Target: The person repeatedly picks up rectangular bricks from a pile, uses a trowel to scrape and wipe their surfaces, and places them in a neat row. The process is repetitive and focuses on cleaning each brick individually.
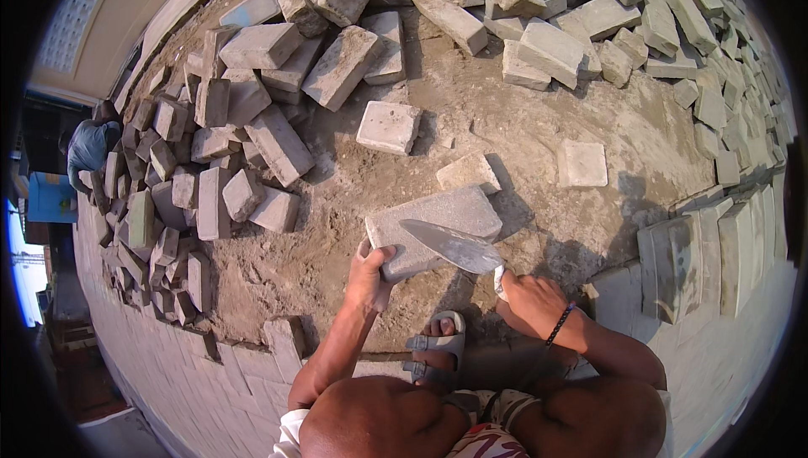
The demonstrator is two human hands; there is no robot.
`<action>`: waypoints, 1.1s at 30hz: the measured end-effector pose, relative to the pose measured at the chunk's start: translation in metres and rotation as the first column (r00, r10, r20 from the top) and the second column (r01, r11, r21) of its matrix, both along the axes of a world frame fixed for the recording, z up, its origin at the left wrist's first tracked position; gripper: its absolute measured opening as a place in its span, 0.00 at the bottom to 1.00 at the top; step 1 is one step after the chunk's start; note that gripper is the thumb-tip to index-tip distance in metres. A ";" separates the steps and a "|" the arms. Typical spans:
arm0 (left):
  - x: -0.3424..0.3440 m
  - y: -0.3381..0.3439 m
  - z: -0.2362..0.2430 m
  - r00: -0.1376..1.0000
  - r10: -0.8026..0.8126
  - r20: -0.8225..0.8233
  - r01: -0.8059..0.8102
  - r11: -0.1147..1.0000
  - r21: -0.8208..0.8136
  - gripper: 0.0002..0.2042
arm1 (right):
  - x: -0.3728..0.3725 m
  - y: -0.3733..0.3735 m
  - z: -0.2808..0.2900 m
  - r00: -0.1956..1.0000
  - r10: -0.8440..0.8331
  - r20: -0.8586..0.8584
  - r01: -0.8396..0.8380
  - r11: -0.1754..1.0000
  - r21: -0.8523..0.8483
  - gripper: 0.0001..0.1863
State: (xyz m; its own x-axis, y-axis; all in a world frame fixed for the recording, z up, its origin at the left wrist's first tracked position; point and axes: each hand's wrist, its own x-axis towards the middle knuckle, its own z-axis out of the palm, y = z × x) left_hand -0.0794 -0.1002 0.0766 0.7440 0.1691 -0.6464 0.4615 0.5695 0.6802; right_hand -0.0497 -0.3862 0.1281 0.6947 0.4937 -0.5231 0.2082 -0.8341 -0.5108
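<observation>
My left hand [366, 275] grips the near left end of a grey rectangular paving block [404, 226], thumb on its upper face. The block is held up in front of me, above the sandy ground. In my right hand [532, 305] is a pointed trowel [453, 244], the fingers closed round its pale handle. Its metal blade points left and lies over the block's top; whether it touches the surface I cannot tell. Just beyond the held block, a broken piece of block [469, 173] rests on the sand.
Loose blocks are heaped at the left [278, 145] and far right [610, 16]. A single block [389, 127] and a square piece [582, 163] lie on the sand. Laid paving [240, 382] borders the near side; blocks stand in a row [673, 264] at right. A person [91, 151] bends at far left.
</observation>
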 end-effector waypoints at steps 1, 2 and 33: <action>0.000 -0.001 0.004 1.000 0.000 -0.031 0.000 1.000 -0.005 0.32 | 0.006 -0.001 -0.018 1.000 0.001 -0.009 -0.002 0.999 -0.038 0.16; 0.001 -0.003 0.006 0.998 -0.004 -0.057 0.003 1.000 -0.017 0.32 | 0.020 -0.008 -0.026 0.993 -0.121 -0.005 0.121 0.993 -0.014 0.16; 0.144 -0.383 0.112 0.048 -0.916 0.399 0.996 0.072 0.047 0.31 | -0.349 -0.158 -0.008 0.154 -0.988 -0.008 0.988 0.154 -0.018 0.16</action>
